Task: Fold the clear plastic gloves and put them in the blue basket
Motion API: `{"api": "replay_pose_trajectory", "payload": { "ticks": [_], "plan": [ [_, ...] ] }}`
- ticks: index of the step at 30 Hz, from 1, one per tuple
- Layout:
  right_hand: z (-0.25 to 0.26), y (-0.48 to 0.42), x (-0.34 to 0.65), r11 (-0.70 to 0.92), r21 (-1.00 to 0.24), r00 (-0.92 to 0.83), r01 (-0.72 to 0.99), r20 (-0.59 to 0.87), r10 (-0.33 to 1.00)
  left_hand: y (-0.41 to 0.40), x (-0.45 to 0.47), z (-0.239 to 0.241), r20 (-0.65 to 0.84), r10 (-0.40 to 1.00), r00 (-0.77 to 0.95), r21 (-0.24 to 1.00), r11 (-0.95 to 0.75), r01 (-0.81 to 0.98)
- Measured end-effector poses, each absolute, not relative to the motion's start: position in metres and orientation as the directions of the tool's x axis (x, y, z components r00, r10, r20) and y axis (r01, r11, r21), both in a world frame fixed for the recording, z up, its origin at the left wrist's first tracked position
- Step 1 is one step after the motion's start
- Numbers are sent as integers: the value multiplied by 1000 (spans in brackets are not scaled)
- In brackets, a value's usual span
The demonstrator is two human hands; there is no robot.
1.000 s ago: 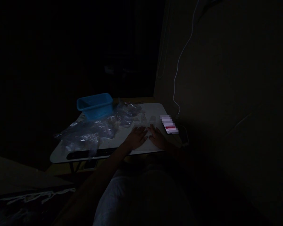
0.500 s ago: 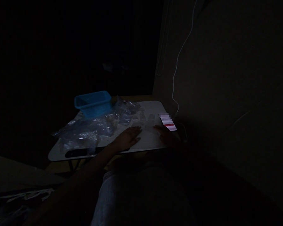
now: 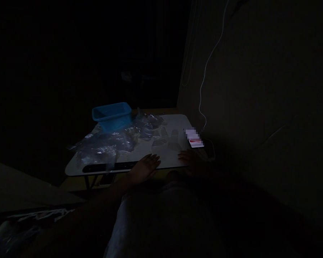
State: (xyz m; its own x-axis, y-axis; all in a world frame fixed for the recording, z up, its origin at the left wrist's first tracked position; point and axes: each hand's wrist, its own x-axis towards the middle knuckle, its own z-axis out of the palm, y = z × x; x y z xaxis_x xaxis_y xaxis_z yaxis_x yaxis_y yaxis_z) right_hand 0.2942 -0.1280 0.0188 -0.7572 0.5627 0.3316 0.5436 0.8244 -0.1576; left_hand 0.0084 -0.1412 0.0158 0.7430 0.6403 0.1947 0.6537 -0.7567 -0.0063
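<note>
A very dark room, seen from a camera on the person's head looking down. A dim wall [image 3: 258,89] fills the right side, and everything else beyond the lit patch is black.

A small white bench [image 3: 148,152] with rounded corners stands in front of the person's lap [image 3: 156,215]. Its long axis runs left to right.

A heap of crumpled clear plastic [image 3: 107,145] covers the left half of the bench. Behind it, at the far left corner, sits a blue tub [image 3: 112,115], rectangular, with its long side running left to right. What is inside it cannot be made out.

The left hand [image 3: 145,167] lies flat and palm down on the near edge of the bench, fingers stretched forward and to the right, grasping nothing. The right hand [image 3: 191,163] rests on the same near edge, further right and in deeper shadow. It also looks flat and released, with nothing in it.

Several small clear plastic pieces [image 3: 167,139] lie loose on the bare middle of the bench. They sit just beyond both hands, roughly between them, and touch neither. The two hands are about equally near, each a short reach forward and inward.

A phone [image 3: 196,140] with a lit screen lies at the right edge, just beyond the right hand and well apart from the left. A thin white cable [image 3: 204,77] hangs down the wall toward it.
</note>
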Motion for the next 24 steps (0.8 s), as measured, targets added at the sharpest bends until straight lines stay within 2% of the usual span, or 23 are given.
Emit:
{"api": "replay_pose_trajectory", "payload": {
  "ticks": [6, 12, 16, 18, 24],
  "plan": [
    [10, -125, 291, 790, -202, -650, 578, 471, 596, -145, 12, 17, 327, 596, 734, 89, -792, 603],
    [18, -107, 288, 743, -315, -636, 590, 387, 668, -142, 19, 30, 415, 705, 575, 309, -704, 640],
    [36, -97, 284, 573, -461, -450, 677, 357, 818, -132, 22, 44, 384, 823, 419, 535, -568, 626],
    [47, -92, 280, 525, -528, -383, 668, 360, 851, -123, 23, 51, 382, 861, 336, 638, -509, 578],
    [73, -65, 263, 373, -803, -282, 464, 265, 922, -88, 28, 60, 336, 934, 121, 877, -357, 321]
  ]
}}
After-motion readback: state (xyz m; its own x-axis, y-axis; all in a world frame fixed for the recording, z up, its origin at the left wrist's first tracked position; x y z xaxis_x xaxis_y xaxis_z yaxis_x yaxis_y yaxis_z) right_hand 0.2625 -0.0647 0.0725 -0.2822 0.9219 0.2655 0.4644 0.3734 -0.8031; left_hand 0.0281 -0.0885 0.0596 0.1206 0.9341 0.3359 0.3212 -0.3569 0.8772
